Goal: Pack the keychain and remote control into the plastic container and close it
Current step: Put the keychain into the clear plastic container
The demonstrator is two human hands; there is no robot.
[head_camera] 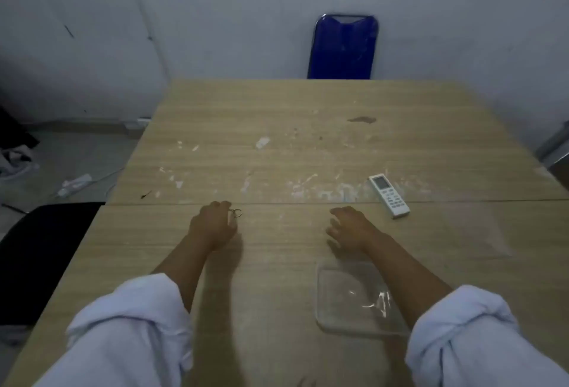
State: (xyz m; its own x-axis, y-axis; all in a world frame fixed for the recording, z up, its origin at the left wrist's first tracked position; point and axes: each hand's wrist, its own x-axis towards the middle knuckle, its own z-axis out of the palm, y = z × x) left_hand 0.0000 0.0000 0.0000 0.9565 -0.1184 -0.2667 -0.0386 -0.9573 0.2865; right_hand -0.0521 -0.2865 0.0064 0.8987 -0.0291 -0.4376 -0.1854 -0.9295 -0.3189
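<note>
Both hands lay out over the table [308, 127] in dim light, sleeves rolled above the forearms. Left hand [212, 225] was curled, knuckles up, its fingertips closed on the keychain [236, 213], of which only a small metal ring showed past the fingers; the rest was hidden by the hand, and whether the ring was lifted or touching the wood could not be told. Right hand [349, 228] hovered or rested palm down with fingers loosely spread and bent, gripping nothing; contact with the table was hard to judge.

Just behind that hand, under the right forearm, sat the clear container [348, 297], open, nothing visible inside; its right edge was covered by the arm and sleeve, and its faint walls were hard to trace against the wood. A glare patch marked its near right corner. No lid could be made out.

The white remote [389, 195] lay flat, buttons up, beyond and right of the right hand, apart from it, across the seam between the two tabletops. A blue chair [343, 47] stood at the far edge.
</note>
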